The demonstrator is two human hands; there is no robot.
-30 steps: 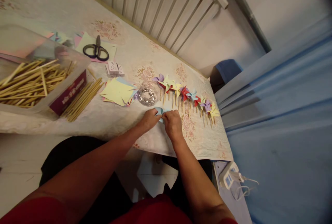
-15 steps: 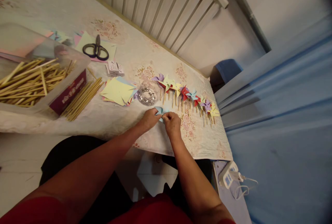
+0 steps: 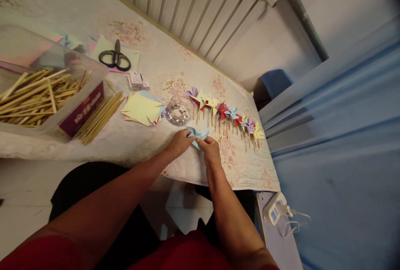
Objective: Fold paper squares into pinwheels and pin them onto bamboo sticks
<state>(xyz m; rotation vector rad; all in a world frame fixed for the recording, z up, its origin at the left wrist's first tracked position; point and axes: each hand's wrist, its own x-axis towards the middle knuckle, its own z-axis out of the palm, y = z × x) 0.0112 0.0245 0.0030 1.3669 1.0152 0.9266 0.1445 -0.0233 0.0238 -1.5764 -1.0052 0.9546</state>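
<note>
Between my hands is a light blue paper pinwheel (image 3: 200, 133) with its blades curled, held just above the table's front part. My left hand (image 3: 181, 142) pinches its left side. With thumb and fingers closed, my right hand (image 3: 210, 148) grips the lower right of the same paper. Just beyond the hands sits a round clear dish (image 3: 177, 111) of small shiny pieces, too small to name. A stack of slit paper squares (image 3: 142, 109), yellow on top, lies left of the dish. Finished-looking pinwheels on sticks (image 3: 223, 111) lie in a row to the right.
A clear plastic bin (image 3: 40, 130) of wooden sticks stands at the left, with a bundle of sticks (image 3: 100, 118) beside it. Black-handled scissors (image 3: 115, 58) rest on paper sheets. Small white boxes (image 3: 137, 81) lie nearby. A power strip (image 3: 275, 208) sits at the lower right.
My right hand has shifted slightly right and down, and its hold on the blue paper has changed. More of the paper's blades now show. My left hand has stayed nearly in place.
</note>
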